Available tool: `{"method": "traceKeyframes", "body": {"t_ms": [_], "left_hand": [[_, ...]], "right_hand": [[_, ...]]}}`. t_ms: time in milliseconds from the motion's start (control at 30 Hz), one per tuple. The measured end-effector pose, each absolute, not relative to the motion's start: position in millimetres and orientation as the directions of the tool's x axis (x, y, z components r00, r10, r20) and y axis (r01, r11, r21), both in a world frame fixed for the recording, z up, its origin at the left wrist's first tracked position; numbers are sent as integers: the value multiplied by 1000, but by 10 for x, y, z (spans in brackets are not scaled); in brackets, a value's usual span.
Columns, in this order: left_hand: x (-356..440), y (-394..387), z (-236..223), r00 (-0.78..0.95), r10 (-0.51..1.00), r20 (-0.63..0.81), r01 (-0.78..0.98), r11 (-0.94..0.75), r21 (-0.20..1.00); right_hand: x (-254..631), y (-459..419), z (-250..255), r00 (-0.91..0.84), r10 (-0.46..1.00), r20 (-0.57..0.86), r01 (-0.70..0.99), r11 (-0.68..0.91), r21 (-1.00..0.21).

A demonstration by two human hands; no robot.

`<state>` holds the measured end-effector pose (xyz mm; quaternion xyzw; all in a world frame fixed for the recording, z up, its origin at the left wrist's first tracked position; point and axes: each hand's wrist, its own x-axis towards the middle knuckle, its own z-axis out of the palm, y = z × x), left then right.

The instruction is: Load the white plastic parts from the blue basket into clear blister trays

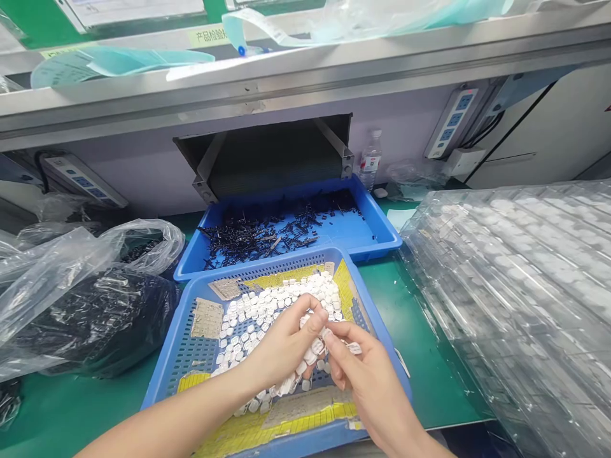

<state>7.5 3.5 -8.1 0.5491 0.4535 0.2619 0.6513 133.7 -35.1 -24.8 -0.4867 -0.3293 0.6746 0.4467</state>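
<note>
Lower centre of frame: left hand [281,346] and right hand [367,375] meet over the near blue perforated plastic tray [191,356]. Left hand grip is clenched loosely on a handful of small white square plastic parts [310,356], fingers curled around them, several showing under the palm. Right hand grip pinches one or two of the same white parts at the fingertips [334,340], just touching the left thumb. Exact count in either hand cannot be told.

The rest of the white parts lie in a loose heap [267,305] in the middle of that tray, running from the hands toward its upper right corner. Yellow paper sheets [281,426] and beige perforated cards [207,318] line the tray floor along its edges.

Just behind it, centre frame, a second blue plastic tray [377,235] holds scattered small black plastic pieces [258,232], sitting under a dark chute opening [272,159] in the grey wall.

Left of frame: clear plastic bags [71,267] on the green desk [420,331], one with a dark mass of black parts inside. Right of frame: a stack of clear blister trays [520,286] with white parts in rows, near the tray but apart from it. Upper right: a clear water bottle [371,159] and white power strip [451,124] against the wall. Another power strip [81,180] sits upper left.
</note>
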Motion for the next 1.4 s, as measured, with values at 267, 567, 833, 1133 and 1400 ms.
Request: {"method": "traceKeyframes", "body": {"t_ms": [267, 567, 833, 1133, 1400], "left_hand": [[85, 8, -41, 451, 820, -353, 138, 326, 935], [89, 79, -5, 467, 744, -478, 16, 534, 846], [60, 82, 9, 536, 705, -465, -47, 575, 817], [58, 36, 12, 571, 731, -375, 98, 393, 915], [84, 16, -58, 424, 829, -363, 221, 294, 930]], "right_hand": [[1330, -337, -256, -95, 942, -323, -257, -337, -906], [1383, -318, -257, -108, 925, -365, -615, -350, -707], [1462, -219, -238, -187, 884, -429, -859, -359, -364], [1504, -190, -103, -225, 939, -260, 182, -222, -958], [1351, -168, -97, -258, 930, -263, 251, -198, -947]]}}
